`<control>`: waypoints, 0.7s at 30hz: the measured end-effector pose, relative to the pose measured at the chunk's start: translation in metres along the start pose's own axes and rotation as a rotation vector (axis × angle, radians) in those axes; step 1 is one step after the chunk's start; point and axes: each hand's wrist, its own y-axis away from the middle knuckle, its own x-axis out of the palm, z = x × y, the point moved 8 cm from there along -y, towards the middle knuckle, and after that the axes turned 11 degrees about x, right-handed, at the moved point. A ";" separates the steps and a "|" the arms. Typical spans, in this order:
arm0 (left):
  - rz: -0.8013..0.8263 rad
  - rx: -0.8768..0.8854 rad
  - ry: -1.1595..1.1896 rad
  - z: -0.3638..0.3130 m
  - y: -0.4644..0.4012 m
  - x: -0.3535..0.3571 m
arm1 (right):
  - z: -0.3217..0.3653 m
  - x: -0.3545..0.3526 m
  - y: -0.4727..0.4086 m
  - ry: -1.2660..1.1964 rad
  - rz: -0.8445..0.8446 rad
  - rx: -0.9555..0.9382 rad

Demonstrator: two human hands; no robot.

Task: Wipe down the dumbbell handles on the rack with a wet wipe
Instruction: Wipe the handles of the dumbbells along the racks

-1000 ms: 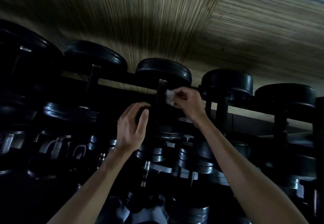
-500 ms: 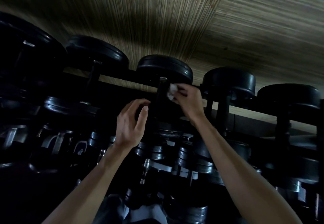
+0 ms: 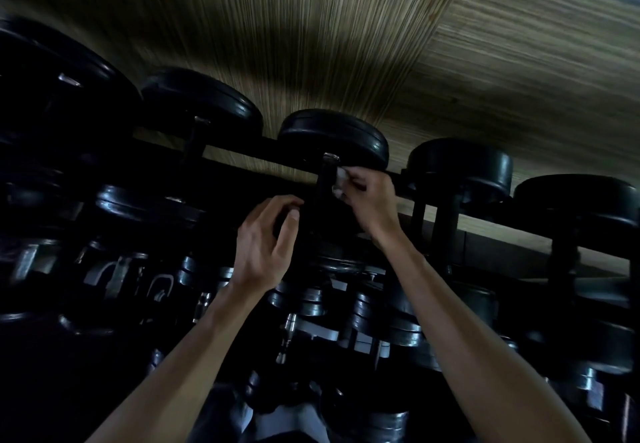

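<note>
The right hand [image 3: 372,200] pinches a crumpled white wipe [image 3: 340,182] in curled fingers and presses it against the far end of a dark dumbbell handle [image 3: 323,189], just under the round black head [image 3: 332,139] of the middle dumbbell on the top row. That handle's long axis runs away from the person, from the near head hidden behind the hands up to the far head by the striped wall [image 3: 346,44]; the wipe sits at its far end, so the unwiped run, as I judge it, lies toward the person and any stroke would travel back along the axis. The right hand is the nearer one to the wipe's spot. The left hand [image 3: 263,241] is lower on the same dumbbell, fingers curled around its dark near part; whether it truly grips the bar or only cups it is hard to tell in the gloom. One wipe is visible. Five dumbbell heads show along the top row of the rack [image 3: 485,205], two left of the worked one and two right. Below, more dumbbells with shiny metal ends crowd the lower rows, too dim and overlapped to count.
</note>
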 end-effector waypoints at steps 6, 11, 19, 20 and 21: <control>-0.002 0.010 0.002 0.000 0.001 0.000 | -0.026 0.012 0.014 0.119 0.117 0.055; 0.002 0.006 0.011 0.000 0.001 0.000 | -0.017 0.004 0.005 0.020 0.080 0.086; -0.006 -0.007 0.006 0.001 0.001 -0.001 | -0.025 0.017 0.015 0.162 0.203 0.124; -0.009 -0.006 0.003 0.001 0.001 -0.001 | -0.032 0.019 0.022 0.168 0.290 0.164; -0.011 -0.002 0.000 0.001 0.001 0.000 | -0.038 0.020 0.026 0.156 0.343 0.204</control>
